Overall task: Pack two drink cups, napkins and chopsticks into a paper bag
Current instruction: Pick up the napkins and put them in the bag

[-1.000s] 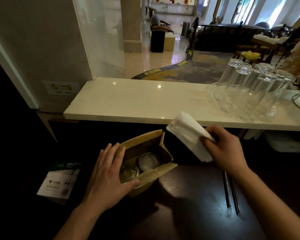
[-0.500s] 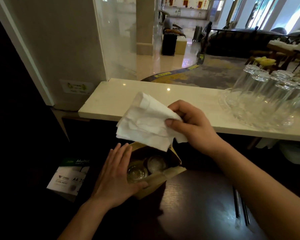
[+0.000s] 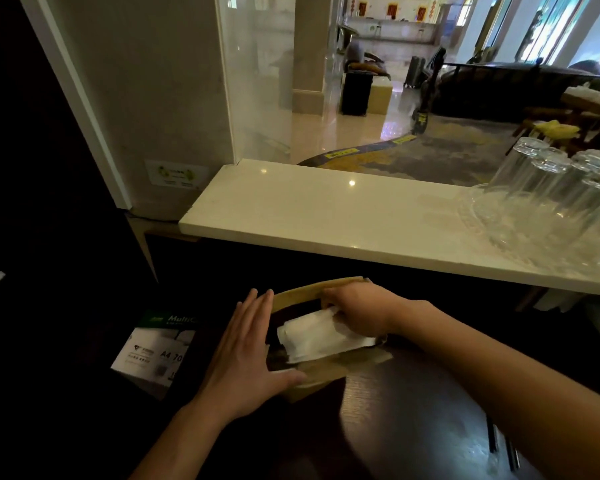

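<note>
- The bag (image 3: 302,295) stands on the table (image 3: 413,407), near its left edge and just before the counter (image 3: 326,216).
- The napkins (image 3: 314,337) lie in the bag's mouth, across the opening.
- The left hand (image 3: 246,355) lies flat against the bag's left side, with the thumb on the near flap.
- The right hand (image 3: 359,315) is over the bag's far right part and holds the napkins' right end.
- The chopsticks (image 3: 503,445) lie on the table well right of the bag, nearer the person, partly hidden under the right forearm.
- The paper pack (image 3: 153,348) sits left of the bag, lower than the table.
- The glasses (image 3: 551,199) stand upside down on a tray at the counter's right end.
- A glass panel (image 3: 257,81) rises behind the counter's left end.
</note>
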### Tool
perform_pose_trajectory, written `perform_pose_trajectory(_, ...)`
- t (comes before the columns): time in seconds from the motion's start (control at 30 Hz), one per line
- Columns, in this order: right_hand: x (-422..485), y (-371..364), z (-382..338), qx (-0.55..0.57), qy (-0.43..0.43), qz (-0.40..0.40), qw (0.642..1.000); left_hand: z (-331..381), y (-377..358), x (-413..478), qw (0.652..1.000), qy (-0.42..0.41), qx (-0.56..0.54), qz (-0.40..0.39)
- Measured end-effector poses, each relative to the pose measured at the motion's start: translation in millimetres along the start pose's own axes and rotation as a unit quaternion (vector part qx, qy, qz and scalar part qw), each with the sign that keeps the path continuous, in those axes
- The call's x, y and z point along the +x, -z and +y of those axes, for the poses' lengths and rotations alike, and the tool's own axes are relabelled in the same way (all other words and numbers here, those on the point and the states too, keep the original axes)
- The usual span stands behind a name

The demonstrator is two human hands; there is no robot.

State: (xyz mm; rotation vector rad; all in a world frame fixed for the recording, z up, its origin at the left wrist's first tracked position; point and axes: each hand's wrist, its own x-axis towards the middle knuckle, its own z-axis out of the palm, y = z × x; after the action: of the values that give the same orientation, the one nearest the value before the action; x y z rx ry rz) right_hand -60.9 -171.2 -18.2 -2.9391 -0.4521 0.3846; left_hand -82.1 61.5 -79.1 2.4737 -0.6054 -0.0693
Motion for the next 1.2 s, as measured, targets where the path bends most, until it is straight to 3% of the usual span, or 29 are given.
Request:
perform_pose_trajectory(0.2, 25, -15, -18, 0.024, 0.039, -0.032, 0.998, 0, 1, 1, 1.000, -0.017, 0.009, -0.008)
perform_pose_trajectory(0.47, 45, -46, -10, 0.073, -0.017, -0.074, 0.994, 8, 9, -3, 0.999, -0.026, 0.034, -0.020)
perform_pose_trajectory(0.83, 41, -62, -6, 0.077, 0.005, -0.005, 0.997, 13, 15, -5, 0.998, -0.031, 0.056, -0.030)
perform_pose_trajectory(1.2, 28, -63, -5, 0.081, -0.008, -0.046, 0.996, 14, 10, -6, 0.997, -0.046, 0.059, -0.016)
